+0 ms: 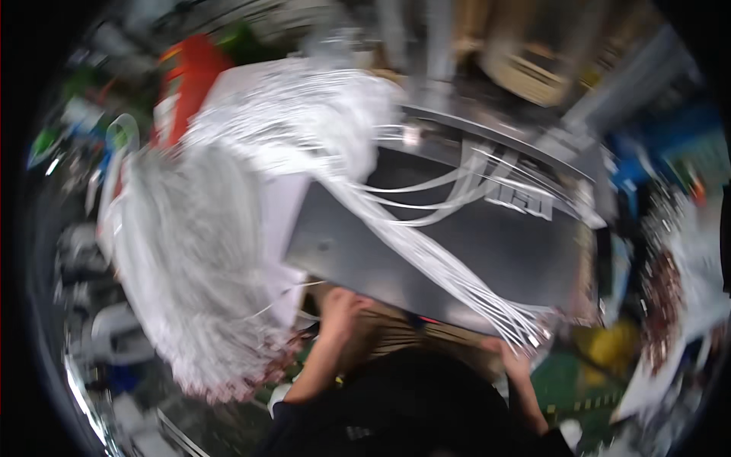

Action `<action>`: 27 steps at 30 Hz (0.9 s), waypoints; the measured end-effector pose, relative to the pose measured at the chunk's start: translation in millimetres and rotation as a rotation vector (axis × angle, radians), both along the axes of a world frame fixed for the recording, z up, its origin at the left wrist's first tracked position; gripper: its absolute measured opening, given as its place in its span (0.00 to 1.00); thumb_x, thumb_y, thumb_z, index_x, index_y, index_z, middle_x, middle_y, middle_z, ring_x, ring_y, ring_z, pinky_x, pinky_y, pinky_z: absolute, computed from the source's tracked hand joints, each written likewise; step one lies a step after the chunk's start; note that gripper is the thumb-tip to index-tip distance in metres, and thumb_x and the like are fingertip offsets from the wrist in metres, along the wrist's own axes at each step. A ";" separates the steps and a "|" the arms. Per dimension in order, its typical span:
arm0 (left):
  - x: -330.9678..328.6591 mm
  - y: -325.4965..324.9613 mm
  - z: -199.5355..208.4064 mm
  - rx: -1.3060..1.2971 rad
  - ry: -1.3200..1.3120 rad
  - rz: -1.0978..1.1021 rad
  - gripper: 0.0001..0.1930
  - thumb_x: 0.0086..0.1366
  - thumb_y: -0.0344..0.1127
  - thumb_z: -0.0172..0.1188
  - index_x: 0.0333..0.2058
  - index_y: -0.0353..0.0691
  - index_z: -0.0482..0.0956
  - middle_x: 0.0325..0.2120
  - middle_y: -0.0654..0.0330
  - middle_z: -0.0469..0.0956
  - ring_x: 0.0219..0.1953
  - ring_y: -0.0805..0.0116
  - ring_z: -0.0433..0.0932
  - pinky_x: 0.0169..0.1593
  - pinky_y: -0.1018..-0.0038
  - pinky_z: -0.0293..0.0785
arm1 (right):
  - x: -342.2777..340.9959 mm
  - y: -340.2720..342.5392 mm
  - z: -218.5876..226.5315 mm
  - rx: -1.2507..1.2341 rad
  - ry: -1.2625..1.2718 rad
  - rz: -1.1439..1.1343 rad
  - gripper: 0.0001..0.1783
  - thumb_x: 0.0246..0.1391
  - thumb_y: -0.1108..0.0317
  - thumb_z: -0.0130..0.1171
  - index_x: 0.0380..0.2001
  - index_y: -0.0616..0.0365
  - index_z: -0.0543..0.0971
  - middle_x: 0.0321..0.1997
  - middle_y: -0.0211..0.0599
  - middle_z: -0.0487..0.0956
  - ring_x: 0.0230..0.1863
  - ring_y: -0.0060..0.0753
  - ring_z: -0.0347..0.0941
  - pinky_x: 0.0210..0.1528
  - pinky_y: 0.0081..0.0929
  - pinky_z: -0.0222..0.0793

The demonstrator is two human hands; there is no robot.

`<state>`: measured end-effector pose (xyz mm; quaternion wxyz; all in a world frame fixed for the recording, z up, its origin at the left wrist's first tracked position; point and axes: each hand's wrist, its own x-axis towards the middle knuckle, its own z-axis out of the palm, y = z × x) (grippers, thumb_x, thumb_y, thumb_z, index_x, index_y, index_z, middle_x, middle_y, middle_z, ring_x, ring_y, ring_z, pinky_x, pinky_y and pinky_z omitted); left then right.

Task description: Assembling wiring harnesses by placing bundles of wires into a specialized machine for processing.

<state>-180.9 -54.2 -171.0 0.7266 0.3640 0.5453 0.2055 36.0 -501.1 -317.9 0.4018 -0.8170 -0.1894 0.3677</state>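
A dark grey work table (327, 236) lies in front of me. Across it runs a bundle of thin white wires (426, 255), its fanned-out ends hanging over the near right edge. At the near left edge is my left hand (343, 314), its fingers bent and smeared by motion; I cannot make out anything in it. My right hand (512, 358) is by the near edge, close beside the wire ends. Blur hides whether its fingers touch or hold them.
A big hank of white wires (198, 251) with reddish ends hangs at the left. Another white wire pile (297, 114) lies at the far left, beside an orange-red object (186, 84). Several white strips (521, 199) sit near the table's far rim. Reddish-tipped wires (662, 297) lie at the right.
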 end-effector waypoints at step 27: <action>171.5 38.5 157.6 1.734 0.209 -1.355 0.17 0.47 0.20 0.56 0.39 0.35 0.74 0.39 0.48 0.74 0.47 0.45 0.73 0.50 0.55 0.71 | 137.2 172.1 304.9 0.149 -0.714 0.281 0.14 0.64 0.59 0.57 0.40 0.57 0.85 0.46 0.36 0.83 0.47 0.39 0.78 0.61 0.34 0.63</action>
